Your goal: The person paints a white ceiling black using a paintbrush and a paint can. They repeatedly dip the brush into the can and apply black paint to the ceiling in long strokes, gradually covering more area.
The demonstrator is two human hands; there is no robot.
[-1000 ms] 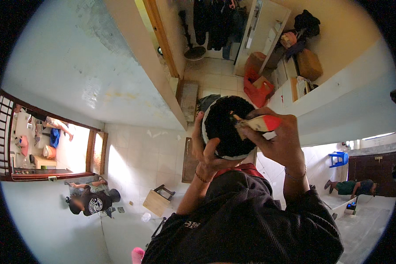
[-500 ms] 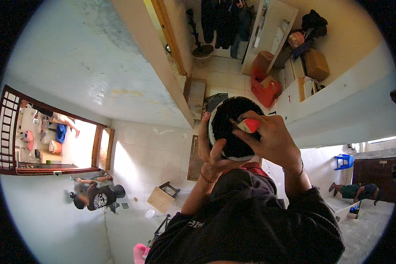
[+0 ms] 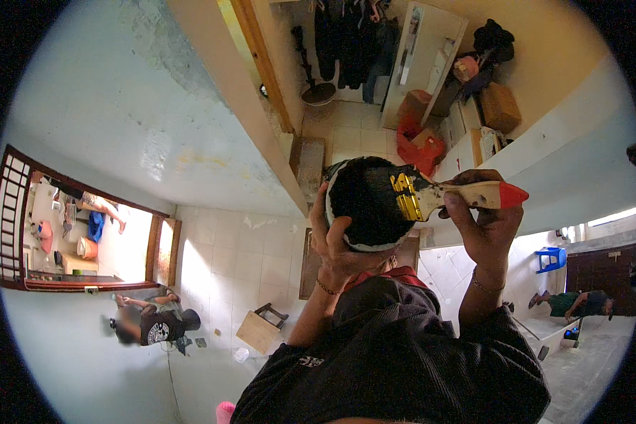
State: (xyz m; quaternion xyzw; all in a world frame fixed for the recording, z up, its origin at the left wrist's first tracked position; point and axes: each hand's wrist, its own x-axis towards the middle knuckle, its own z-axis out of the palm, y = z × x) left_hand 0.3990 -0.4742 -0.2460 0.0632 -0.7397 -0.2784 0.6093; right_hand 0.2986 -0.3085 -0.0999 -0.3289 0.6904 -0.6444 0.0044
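My left hand (image 3: 332,244) is wrapped round the lower left side of a round tub (image 3: 374,248) with a white rim. Its inside is black, and what fills it cannot be made out in detail. In my right hand (image 3: 489,225) is a paintbrush (image 3: 489,193) with a pale, smeared wooden handle, a red end and a gold-coloured metal band. The brush lies sideways, red end to the right. Its band is at the tub's right edge, and the bristles reach over the black inside, where they blend into it.
To the left a person in a dark shirt (image 3: 155,326) is near a window opening (image 3: 92,219). A wooden stool (image 3: 259,330) stands on the tiled floor. A red bag (image 3: 422,145) lies beyond the tub. On the right are a blue stool (image 3: 550,259) and another person (image 3: 579,304).
My right hand has moved right, swinging the paintbrush from over the tub's middle to a sideways position. The metal band now shows at the tub's edge. My left hand keeps its hold.
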